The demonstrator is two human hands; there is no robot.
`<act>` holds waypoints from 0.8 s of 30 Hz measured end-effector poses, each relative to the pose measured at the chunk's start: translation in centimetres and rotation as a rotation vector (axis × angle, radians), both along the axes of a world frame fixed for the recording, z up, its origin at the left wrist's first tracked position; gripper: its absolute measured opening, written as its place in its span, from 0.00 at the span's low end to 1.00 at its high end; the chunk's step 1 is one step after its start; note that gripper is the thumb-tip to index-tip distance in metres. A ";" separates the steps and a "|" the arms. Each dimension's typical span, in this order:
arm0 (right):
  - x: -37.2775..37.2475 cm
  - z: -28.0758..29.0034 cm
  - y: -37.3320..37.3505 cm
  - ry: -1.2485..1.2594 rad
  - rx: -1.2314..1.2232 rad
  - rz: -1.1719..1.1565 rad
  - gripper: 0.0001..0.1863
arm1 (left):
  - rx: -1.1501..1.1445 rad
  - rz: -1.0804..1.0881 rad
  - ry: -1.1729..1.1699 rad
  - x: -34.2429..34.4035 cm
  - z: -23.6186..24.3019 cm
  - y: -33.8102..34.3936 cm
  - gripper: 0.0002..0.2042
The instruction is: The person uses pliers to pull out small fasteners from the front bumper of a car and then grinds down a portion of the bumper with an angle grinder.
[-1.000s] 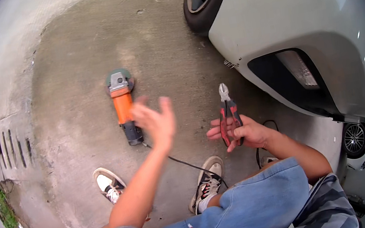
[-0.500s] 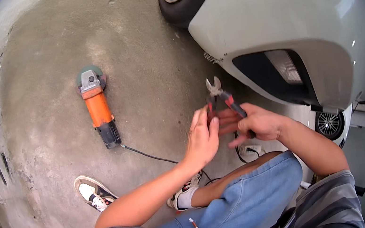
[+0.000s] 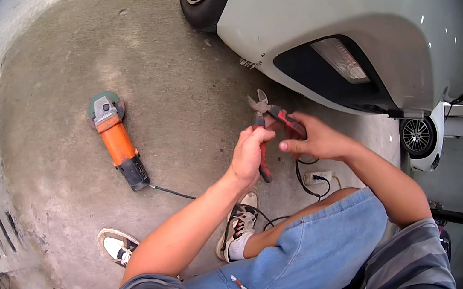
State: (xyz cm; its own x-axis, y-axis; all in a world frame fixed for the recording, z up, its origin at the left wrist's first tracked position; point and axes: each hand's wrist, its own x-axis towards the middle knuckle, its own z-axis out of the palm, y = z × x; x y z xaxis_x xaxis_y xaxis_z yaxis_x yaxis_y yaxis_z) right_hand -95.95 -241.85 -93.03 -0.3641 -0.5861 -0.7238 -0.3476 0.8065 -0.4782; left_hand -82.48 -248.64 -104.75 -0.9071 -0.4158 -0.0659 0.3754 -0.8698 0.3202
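Ideally, the spread pliers [image 3: 262, 107] should be steadied with jaws clear of skin; one handle [image 3: 264, 169] is gripped by the left hand [image 3: 250, 152], the other seemingly by the right hand [image 3: 316, 138].

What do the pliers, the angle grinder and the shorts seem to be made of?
Pliers: grey, slightly shiny head, probably steel; red-and-black grips, plastic or rubber.
Angle grinder: smooth, evenly orange housing, likely plastic; silvery-grey gear head, apparently cast metal.
Shorts: faded blue cloth with visible seams and folds, probably denim.
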 end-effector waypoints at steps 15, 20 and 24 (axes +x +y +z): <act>0.0 -1.9 -0.3 -0.483 -0.269 -0.470 0.09 | -0.421 0.177 -0.601 -5.9 -1.9 1.5 0.39; -1.8 -4.1 -0.1 -0.303 -0.241 -0.260 0.12 | -0.368 0.039 -0.520 -6.0 -2.0 -0.7 0.32; -1.4 -4.4 -1.4 -0.234 -0.232 -0.193 0.21 | -0.356 0.056 -0.464 -5.7 -2.2 -2.1 0.31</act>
